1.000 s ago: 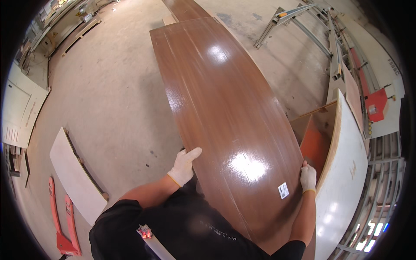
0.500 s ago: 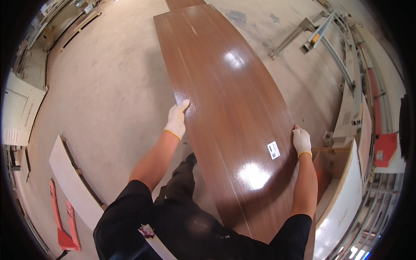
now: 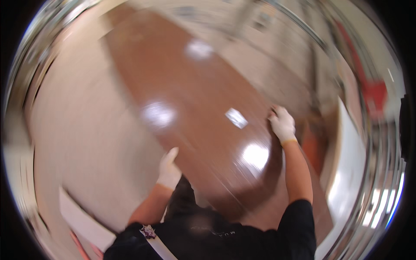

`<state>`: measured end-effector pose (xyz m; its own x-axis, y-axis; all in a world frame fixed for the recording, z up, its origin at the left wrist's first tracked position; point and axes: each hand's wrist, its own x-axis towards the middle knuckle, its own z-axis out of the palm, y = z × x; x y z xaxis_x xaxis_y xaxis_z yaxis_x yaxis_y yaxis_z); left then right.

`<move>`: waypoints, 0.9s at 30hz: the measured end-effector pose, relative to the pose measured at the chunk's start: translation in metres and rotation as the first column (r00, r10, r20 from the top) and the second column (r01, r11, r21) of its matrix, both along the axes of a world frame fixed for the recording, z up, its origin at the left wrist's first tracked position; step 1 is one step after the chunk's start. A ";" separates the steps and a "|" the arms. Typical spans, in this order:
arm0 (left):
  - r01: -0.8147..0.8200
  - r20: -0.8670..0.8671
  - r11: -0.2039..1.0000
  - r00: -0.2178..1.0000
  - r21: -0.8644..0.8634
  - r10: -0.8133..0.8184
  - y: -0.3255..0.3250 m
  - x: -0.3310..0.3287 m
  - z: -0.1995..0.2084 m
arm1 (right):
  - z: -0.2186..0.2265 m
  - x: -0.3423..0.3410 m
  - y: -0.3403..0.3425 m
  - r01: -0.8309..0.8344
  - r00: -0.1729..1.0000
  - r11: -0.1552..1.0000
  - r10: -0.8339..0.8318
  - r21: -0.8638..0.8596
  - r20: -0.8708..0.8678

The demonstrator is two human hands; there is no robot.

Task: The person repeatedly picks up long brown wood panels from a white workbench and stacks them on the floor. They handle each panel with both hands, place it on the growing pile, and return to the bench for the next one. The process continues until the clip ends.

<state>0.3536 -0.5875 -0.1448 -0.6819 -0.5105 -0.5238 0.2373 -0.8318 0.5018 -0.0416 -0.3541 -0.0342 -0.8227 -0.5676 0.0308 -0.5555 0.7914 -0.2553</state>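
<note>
A long, glossy brown wood-grain panel stretches from near my body toward the far left, with a small white label on its face. My left hand, in a white glove, is closed on the panel's left edge, its thumb up and its other fingers hidden. On the opposite edge, near the label, my right hand is gripping in a matching glove with bare fingertips. Motion blurs the picture.
Another brown board lies beyond the panel's far end. At lower left is a pale board, with red forks beside it. A white-faced board stands close on my right, and a red part shows farther right.
The view has turned, and the panel now slants toward the far left. Both hands stay on its edges; the left appears nearer my body and the label farther from it.
</note>
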 end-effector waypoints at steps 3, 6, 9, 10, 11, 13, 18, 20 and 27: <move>0.135 -0.065 0.950 0.990 0.282 -0.121 0.039 0.007 0.024 | 0.019 0.046 0.136 0.145 0.951 0.988 -0.124 0.053 -0.283; 0.273 -0.039 0.937 0.962 0.218 -0.271 0.097 0.024 0.042 | 0.047 0.113 0.322 0.517 0.810 0.844 -0.427 0.145 -0.401; 0.429 -0.070 0.901 0.903 0.069 -0.425 0.151 0.043 0.051 | 0.077 0.209 0.520 0.884 0.465 0.415 -0.739 0.215 -0.488; 0.438 -0.018 0.895 0.899 0.087 -0.438 0.175 0.049 0.052 | 0.085 0.245 0.581 0.920 0.385 0.284 -0.789 0.271 -0.479; 0.424 0.007 0.901 0.905 0.095 -0.426 0.196 0.059 0.054 | 0.093 0.281 0.638 0.917 0.372 0.226 -0.786 0.330 -0.494; 0.449 0.006 0.890 0.893 0.085 -0.451 0.237 0.070 0.058 | 0.103 0.342 0.732 0.979 -0.030 -0.080 -0.967 0.189 -0.254; 0.275 -0.017 0.960 0.961 -0.049 -0.276 0.313 0.068 0.056 | 0.103 0.382 0.844 0.997 0.079 0.080 -0.995 0.013 0.067; 0.223 -0.087 0.975 0.971 -0.013 -0.224 0.323 0.069 0.061 | 0.102 0.378 0.845 0.997 0.072 0.070 -0.985 -0.020 0.155; 0.109 -0.067 0.986 0.991 -0.127 -0.118 0.300 0.093 0.112 | 0.145 0.423 0.721 0.993 0.105 0.075 -0.920 -0.093 0.377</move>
<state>0.4468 -0.2879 -0.0331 -0.7735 -0.4851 -0.4079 0.1850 -0.7884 0.5867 0.3818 0.3665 0.1110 -0.6479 0.7265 -0.2291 0.7128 0.4722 -0.5186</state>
